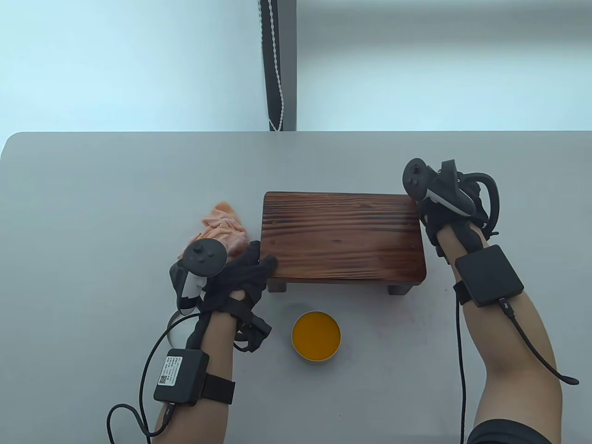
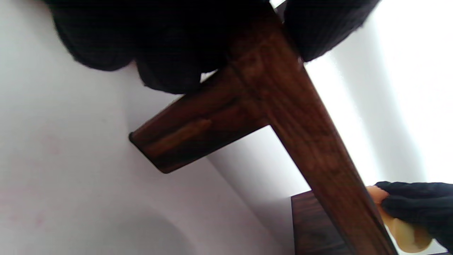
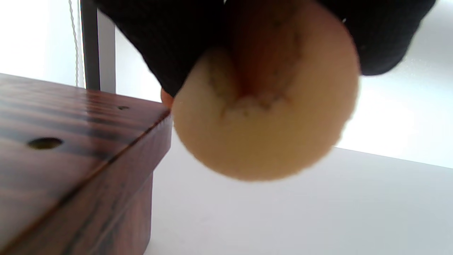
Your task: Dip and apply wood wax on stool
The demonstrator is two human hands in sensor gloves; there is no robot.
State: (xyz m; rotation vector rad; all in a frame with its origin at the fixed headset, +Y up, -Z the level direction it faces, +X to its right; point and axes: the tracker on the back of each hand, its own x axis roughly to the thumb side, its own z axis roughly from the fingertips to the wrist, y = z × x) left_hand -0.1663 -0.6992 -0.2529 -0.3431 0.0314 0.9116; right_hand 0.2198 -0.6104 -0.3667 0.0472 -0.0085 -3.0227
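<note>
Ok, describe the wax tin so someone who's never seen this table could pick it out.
Start at the dark wooden stool in the middle of the grey table. Just in front of its near edge, towards the person, sits a small round open tin. Its bright orange-yellow filling sets it apart from the crumpled peach cloth.

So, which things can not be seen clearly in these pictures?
- Sponge: the table view hides it under the right hand; the right wrist view blurs it, so wax on it cannot be judged.
- Round shiny object: table view, mostly covered by the left hand and wrist.
- Stool far legs: table view, hidden under its top.
- Sponge touching the stool: unclear.
</note>
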